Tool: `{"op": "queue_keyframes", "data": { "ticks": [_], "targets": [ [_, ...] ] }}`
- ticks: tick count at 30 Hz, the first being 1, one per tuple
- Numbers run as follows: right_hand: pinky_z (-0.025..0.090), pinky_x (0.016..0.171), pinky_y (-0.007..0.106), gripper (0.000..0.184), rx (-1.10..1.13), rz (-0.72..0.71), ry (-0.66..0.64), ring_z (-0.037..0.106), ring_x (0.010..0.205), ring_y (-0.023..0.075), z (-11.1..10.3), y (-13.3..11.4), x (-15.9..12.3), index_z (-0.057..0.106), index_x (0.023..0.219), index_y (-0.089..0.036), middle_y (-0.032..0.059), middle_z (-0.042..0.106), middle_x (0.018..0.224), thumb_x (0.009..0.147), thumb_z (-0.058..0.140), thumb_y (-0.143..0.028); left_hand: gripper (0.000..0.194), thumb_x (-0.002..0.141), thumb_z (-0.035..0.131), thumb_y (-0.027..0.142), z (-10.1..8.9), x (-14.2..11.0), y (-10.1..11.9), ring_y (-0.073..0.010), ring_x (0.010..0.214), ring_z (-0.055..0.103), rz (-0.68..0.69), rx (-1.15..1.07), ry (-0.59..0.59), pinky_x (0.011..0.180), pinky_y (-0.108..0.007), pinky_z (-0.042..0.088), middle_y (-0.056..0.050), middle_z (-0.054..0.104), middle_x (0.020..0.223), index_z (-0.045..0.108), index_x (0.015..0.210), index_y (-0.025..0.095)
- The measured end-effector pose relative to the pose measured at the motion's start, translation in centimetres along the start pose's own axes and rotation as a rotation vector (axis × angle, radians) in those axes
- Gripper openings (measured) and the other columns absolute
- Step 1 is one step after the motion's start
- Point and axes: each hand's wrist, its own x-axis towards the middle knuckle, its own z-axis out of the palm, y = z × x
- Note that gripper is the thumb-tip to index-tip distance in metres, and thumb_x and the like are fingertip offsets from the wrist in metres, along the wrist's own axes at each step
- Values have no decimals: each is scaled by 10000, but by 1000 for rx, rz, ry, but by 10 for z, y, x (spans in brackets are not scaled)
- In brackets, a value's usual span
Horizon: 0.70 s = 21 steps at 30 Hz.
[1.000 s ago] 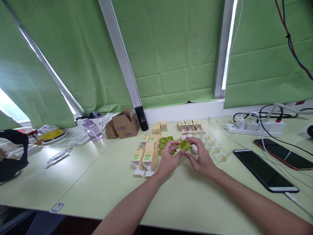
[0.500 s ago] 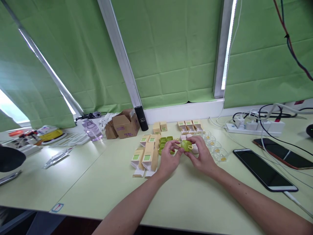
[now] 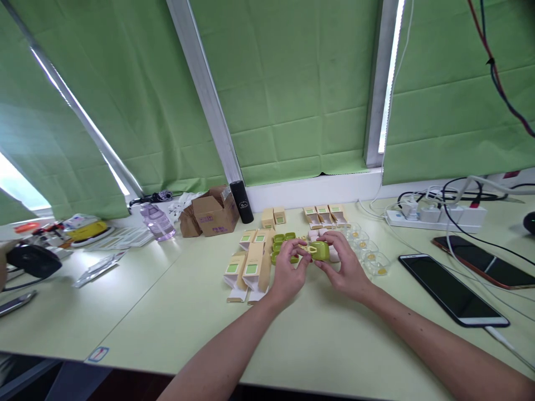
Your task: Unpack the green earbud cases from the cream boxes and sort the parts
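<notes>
A small olive-green case (image 3: 320, 251) with rounded corners is held above the table between the fingertips of my two hands. My right hand (image 3: 346, 266) pinches it from the right side, thumb below and fingers on top. My left hand (image 3: 290, 268) is closed at its left end, on a pale yellow clip or loop (image 3: 309, 249) that seems attached to the case. Behind my left fingers sit several more green cases (image 3: 278, 238), partly covered. Pale pink pieces (image 3: 334, 254) show behind my right hand, mostly hidden.
Opened cardboard boxes (image 3: 254, 259) with green labels lie left of my hands; more boxes (image 3: 324, 216) stand behind. Clear plastic cups (image 3: 378, 263) holding yellow bits, a phone (image 3: 453, 287) and a power strip (image 3: 437, 217) are on the right. A black object (image 3: 35, 260) is at far left, beside another person's hand.
The green case has been turned in my fingers: a loop stuck out on its right before, and a flat side shows now. At far left the black object has shifted and a hand appears.
</notes>
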Motion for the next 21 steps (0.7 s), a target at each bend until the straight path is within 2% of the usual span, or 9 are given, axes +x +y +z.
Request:
{"op": "queue_keyframes", "data": {
  "ticks": [7, 21],
  "targets": [
    [510, 1020, 478, 394, 13, 34, -48, 574, 1224, 300, 0, -2, -1, 522, 1288, -279, 106, 606, 1274, 909, 625, -258, 210, 912, 653, 206, -1, -1, 0, -180, 908, 637, 81, 83, 6, 872, -352, 517, -70, 602, 1100, 645, 1121, 233],
    [526, 1014, 478, 464, -14, 5, -71, 587, 1237, 302, 1, 4, -1, 515, 1349, -291, 95, 626, 1299, 901, 616, -226, 128, 923, 665, 243, -3, 1, -1, -185, 889, 624, 100, 145, 8, 865, -365, 541, -62, 547, 1018, 718, 1038, 220]
  ]
}}
